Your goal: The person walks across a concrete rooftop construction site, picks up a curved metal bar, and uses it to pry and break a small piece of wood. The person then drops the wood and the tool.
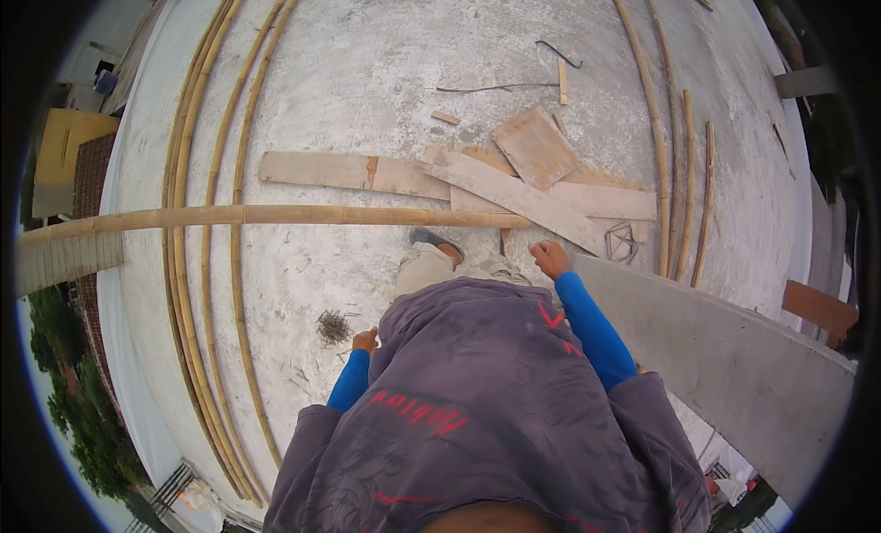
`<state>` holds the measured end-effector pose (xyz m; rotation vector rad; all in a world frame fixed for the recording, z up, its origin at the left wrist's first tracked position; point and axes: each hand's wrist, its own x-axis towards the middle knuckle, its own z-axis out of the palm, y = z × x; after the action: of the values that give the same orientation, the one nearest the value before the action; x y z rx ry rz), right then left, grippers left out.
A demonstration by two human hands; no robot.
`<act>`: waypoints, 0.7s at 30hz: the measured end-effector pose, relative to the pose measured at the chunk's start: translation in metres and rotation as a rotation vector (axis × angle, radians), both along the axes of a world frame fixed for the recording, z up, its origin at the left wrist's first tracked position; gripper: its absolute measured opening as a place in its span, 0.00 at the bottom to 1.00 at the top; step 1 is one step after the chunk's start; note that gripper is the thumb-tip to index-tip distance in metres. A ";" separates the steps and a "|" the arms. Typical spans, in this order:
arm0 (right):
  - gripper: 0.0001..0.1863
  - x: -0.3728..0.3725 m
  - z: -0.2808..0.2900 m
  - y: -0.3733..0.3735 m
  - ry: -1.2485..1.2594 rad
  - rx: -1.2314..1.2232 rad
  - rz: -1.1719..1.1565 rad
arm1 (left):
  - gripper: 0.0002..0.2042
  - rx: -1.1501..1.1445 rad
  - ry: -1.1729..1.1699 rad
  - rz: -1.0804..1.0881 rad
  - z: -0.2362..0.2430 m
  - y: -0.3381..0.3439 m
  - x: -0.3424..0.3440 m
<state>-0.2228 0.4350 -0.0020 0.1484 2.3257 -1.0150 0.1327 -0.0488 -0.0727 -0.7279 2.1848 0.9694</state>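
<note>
My right hand (551, 258) is closed beside the upper end of a long grey concrete beam (711, 349); whether anything small is in it I cannot make out. Down by my left side, my left hand (365, 339) has its fingers curled, and what they hold, if anything, is hidden. A pile of nails or wire pieces (333, 327) lies on the floor left of it. Beyond my foot (434, 246) a long bamboo pole (330, 215) lies crosswise, with pale boards (321, 169) and a square panel (535, 147) past it. Bent wire loops (620, 242) lie near my right hand.
Several long bamboo poles (240, 294) run along the pale floor (367, 83) at the left, and more (663, 202) at the right. A thin bar (486, 89) and a short stick (563, 78) lie farther ahead. Roofs and trees (64, 404) show beyond the left edge.
</note>
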 end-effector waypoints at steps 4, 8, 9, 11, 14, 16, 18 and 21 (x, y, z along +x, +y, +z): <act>0.22 0.012 -0.020 0.021 -0.203 0.259 0.085 | 0.24 0.156 0.371 0.131 -0.009 -0.014 -0.075; 0.21 0.014 0.001 0.047 -0.314 0.371 0.292 | 0.26 0.351 0.248 0.869 0.032 -0.039 -0.148; 0.20 0.005 0.010 0.047 -0.337 0.393 0.314 | 0.26 0.335 0.216 0.905 0.041 -0.050 -0.160; 0.20 -0.026 0.020 0.033 -0.324 0.413 0.376 | 0.26 0.332 0.212 0.955 0.050 -0.064 -0.180; 0.19 -0.094 0.030 -0.012 -0.247 0.398 0.477 | 0.24 0.273 0.021 1.192 0.043 -0.081 -0.191; 0.18 -0.156 0.025 -0.060 -0.163 0.357 0.562 | 0.23 0.291 -0.015 1.131 0.025 -0.081 -0.193; 0.17 -0.213 0.017 -0.107 -0.089 0.311 0.656 | 0.23 0.264 -0.036 1.058 0.004 -0.074 -0.192; 0.16 -0.294 -0.009 -0.167 0.071 0.226 0.833 | 0.22 0.097 0.016 0.880 -0.025 -0.052 -0.191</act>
<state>-0.5171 0.2680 -0.0112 -0.7206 2.2096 -0.3393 -0.0584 -0.1012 -0.0977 -1.6955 1.7876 1.4718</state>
